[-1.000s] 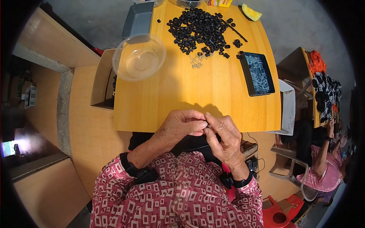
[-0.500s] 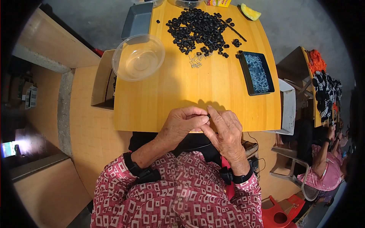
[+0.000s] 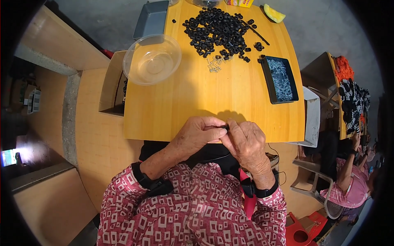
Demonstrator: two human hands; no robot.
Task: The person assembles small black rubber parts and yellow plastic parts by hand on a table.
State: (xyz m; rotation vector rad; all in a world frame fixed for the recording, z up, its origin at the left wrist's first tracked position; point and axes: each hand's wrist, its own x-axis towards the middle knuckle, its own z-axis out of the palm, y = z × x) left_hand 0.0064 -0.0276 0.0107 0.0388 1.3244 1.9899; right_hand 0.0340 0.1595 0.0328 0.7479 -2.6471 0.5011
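At the table's near edge my two hands meet over a small black part (image 3: pixel 225 127). My left hand (image 3: pixel 201 133) pinches it between thumb and fingertips. From the other side my right hand (image 3: pixel 245 140) has its thumb and fingers closed on the same part, which they mostly hide. Farther back on the wooden table (image 3: pixel 172 108) spreads a heap of small black ring-like parts (image 3: pixel 217 30). Several tiny clear or silvery pieces (image 3: pixel 214 65) lie at its near side. A black tray (image 3: pixel 281 80) to the right holds many small shiny pieces.
A clear round bowl (image 3: pixel 152 61) stands at the table's left, before a grey tray (image 3: pixel 150 19). A melon slice (image 3: pixel 274 13) lies at the far right corner. Boxes flank the table: a cardboard box (image 3: pixel 111 96) left, a pale one (image 3: pixel 312 117) right. Another person (image 3: pixel 349 180) sits at right.
My right hand has shifted slightly to the right and turned a little around the black part. The left hand stays nearly in place. The whole view has moved slightly.
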